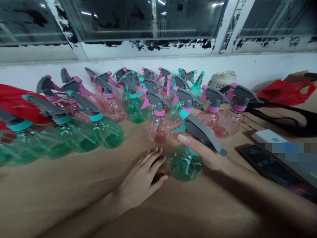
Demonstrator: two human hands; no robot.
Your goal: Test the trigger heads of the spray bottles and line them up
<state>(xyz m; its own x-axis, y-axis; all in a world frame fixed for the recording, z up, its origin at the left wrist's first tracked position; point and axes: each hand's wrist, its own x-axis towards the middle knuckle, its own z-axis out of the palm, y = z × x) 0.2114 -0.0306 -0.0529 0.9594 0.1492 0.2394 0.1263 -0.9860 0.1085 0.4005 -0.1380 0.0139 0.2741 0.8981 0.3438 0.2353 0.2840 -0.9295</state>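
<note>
My right hand [200,148] is wrapped round the neck of a green spray bottle [187,167], which has a grey head with a teal nozzle and collar. The bottle tilts slightly, and I cannot tell whether its base touches the table. To its left, my left hand [146,175] lies flat on the wooden table [86,191], fingers stretched out and holding nothing. Just behind both hands stands a pink spray bottle [159,129] with a grey and pink head. Another green spray bottle [107,132] is at the front of the row on the left.
Many pink and green spray bottles line the back and left. At right are a phone [274,165] showing a timer, a white box-like device [269,137], a black strap [292,112], a red bag [284,94] and a pale tub [223,79]. Windows rise behind.
</note>
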